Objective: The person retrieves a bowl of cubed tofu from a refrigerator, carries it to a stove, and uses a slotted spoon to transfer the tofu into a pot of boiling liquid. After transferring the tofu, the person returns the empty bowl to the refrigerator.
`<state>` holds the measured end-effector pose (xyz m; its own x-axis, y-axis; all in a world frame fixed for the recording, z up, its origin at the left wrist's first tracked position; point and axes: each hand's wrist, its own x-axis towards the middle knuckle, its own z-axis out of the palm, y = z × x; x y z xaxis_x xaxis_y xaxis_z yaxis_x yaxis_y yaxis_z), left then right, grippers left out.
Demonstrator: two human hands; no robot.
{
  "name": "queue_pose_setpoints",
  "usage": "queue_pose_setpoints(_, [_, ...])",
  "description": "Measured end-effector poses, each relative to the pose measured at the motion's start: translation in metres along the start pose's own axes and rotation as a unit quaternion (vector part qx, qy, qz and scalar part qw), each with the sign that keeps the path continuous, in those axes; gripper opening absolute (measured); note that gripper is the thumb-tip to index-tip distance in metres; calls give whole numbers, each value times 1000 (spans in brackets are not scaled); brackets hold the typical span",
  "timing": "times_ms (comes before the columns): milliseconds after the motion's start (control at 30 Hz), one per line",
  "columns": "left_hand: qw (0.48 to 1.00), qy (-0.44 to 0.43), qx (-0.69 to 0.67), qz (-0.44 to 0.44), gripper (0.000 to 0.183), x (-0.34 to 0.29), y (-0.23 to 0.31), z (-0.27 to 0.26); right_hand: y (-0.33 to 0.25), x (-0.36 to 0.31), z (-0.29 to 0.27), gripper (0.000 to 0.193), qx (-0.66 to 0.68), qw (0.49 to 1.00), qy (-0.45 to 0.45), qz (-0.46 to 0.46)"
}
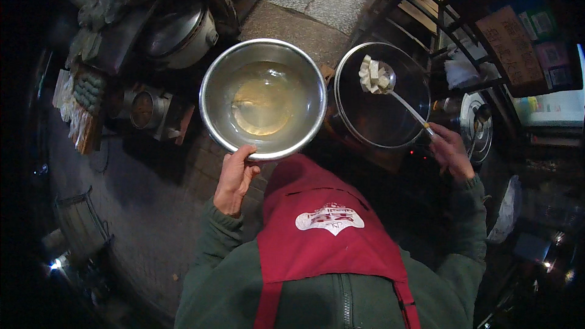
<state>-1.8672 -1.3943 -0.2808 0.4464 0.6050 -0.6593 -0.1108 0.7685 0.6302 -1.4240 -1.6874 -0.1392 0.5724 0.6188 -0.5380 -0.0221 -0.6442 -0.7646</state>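
My left hand (235, 180) is closed on the near rim of a large steel mixing bowl (209, 123), its thumb over the edge. A shallow layer of pale yellowish liquid (262, 106) covers the bottom of the bowl. My right hand (451, 151) grips the handle of a long metal ladle (410, 108). White cubes that look like tofu (373, 75) are heaped in its scoop. The loaded scoop is above the open mouth of a deep round pot (340, 109), right of the bowl. The dark inside of the pot hides what it holds.
A big lidded cooker (198, 42) stands at the far left. Nearer on that side are egg trays (90, 92) and a small burner with a metal ring (148, 109). At the right are a dark rack (420, 0), a cardboard sign (509, 52) and a round metal lid (478, 125).
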Motion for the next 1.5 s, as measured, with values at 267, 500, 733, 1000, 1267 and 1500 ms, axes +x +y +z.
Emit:
queue_pose_setpoints(267, [999,33,-8,-21,27,3,2,-4,61,111,33,39,-424,884,100,-169])
queue_pose_setpoints(500, [999,23,-33,-15,26,3,-3,-5,50,62,49,54,-618,749,184,-152])
queue_pose_setpoints(733, [1000,11,-1,-25,21,7,1,-3,74,30,48,47,-597,755,226,-150])
queue_pose_setpoints(1000, [999,-3,-1,-49,23,13,4,15,42,-55,50,48,-182,923,285,-183])
queue_pose_setpoints(1267, [996,-31,20,-84,22,14,23,41,-26,-105,144,46,284,950,-114,-61])
queue_pose_setpoints(1500, [974,-150,73,-154,21,8,54,36,-36,-64,202,47,344,904,-216,-133])
